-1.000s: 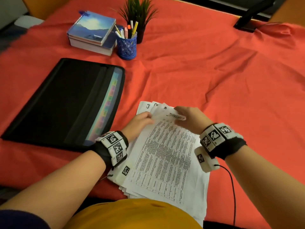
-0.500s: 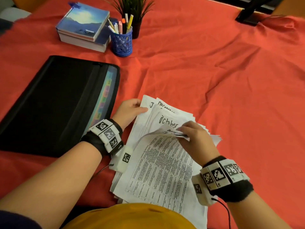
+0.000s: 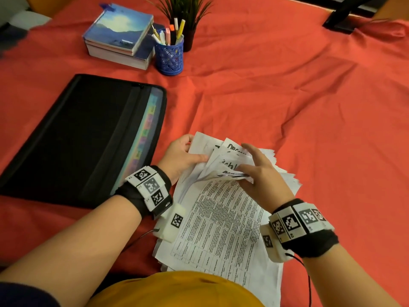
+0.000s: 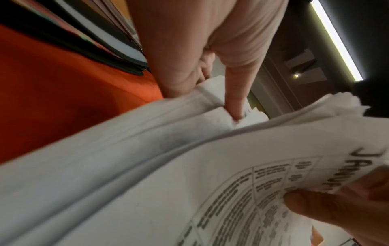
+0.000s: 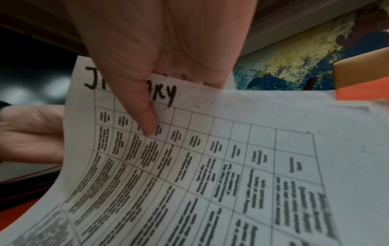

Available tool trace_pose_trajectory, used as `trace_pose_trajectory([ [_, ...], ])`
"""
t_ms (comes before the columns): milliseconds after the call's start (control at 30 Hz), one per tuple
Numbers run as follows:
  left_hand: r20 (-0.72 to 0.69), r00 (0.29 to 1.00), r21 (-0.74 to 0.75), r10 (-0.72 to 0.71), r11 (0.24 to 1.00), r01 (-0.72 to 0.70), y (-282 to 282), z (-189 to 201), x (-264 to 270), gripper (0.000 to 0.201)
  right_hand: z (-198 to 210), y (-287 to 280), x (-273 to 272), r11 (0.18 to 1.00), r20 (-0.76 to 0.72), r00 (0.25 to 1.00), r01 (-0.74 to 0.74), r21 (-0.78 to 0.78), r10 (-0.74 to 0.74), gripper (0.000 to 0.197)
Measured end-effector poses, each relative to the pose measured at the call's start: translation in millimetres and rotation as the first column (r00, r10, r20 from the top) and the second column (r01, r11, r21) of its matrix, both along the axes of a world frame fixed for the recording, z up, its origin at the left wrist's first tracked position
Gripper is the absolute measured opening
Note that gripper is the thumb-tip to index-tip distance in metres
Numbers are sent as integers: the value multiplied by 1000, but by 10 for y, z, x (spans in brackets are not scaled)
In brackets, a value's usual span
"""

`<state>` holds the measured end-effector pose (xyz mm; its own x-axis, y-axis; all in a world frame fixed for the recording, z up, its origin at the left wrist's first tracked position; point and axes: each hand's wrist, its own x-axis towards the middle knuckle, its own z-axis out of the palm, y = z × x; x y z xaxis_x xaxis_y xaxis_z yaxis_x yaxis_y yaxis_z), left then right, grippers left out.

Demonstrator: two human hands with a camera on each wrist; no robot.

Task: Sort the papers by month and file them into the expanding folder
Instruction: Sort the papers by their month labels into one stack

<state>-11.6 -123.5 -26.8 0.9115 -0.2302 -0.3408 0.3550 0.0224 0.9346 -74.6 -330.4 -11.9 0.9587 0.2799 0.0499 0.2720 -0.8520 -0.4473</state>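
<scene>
The black zip-edged expanding folder lies open at the left. Beside it, the fanned stack of white printed papers is gripped at its far-left edge by the left hand. The top sheet is pinched by the right hand; it should be peeled slowly so sheets stay separate. "January" is readable only in the wrist views.

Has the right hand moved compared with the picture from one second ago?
Yes. The right hand came back toward the person, off the white paper stack's far end.
</scene>
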Motion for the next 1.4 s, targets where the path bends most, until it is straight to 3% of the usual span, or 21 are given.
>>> trace_pose_trajectory([
  [167,-56,997,-22,60,998,-61,-25,-38,15,39,-23,43,-137,1000,106,994,-23,-17,25,26],
  [300,-62,996,-35,69,997,-71,-6,-60,42,27,28,21,-203,998,157,986,-58,-35,63,35],
  [367,-73,996,-35,56,998,-59,2,-51,49,21,43,21,-224,998,164,984,-63,-16,65,34],
  [500,-24,1000,50,15,999,-14,19,-16,58,26,-1,20,-209,999,150,988,-27,-21,30,30],
  [633,-4,1000,35,-23,999,23,33,30,25,33,-22,18,-132,999,91,996,-17,-49,22,37],
  [800,-23,999,30,32,999,-31,1,32,-3,40,48,9,-88,996,69,995,-62,-64,66,36],
  [967,-23,997,64,72,995,-71,15,17,27,25,61,39,-187,994,124,989,-66,-82,76,29],
  [1100,-14,998,52,69,996,-68,48,12,46,25,70,51,-255,992,149,985,-74,-100,89,36],
  [1167,-6,997,50,73,996,-72,43,3,50,25,69,53,-270,991,163,982,-81,-109,98,29],
  [1300,29,994,66,110,992,-112,21,-33,54,32,49,42,-273,992,195,975,-94,-81,109,40],
  [1400,98,991,159,95,981,-110,22,-88,55,53,63,46,-283,993,193,975,-97,-68,109,41],
])
